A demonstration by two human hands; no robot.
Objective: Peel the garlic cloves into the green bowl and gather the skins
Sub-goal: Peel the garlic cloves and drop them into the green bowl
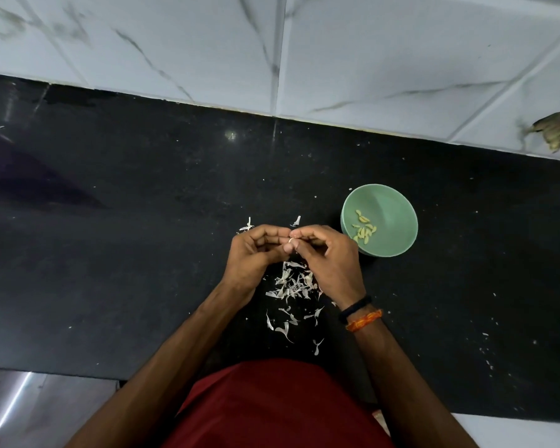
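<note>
Garlic clove (290, 242) pinched between both hands (fingertips meeting), green bowl (398, 221) right.

I see both of my forearms bare, no sleeves reaching them. My right wrist carries a black band (355, 308) and, just behind it, an orange woven thread bracelet (364, 320). A dark red shirt (272, 412) covers my torso.

dim, even light; the black counter (143, 221) shows a small glare spot near the wall and a soft dark shadow at left. wide-angle bending curves the edges; the corners look slightly soft.
</note>
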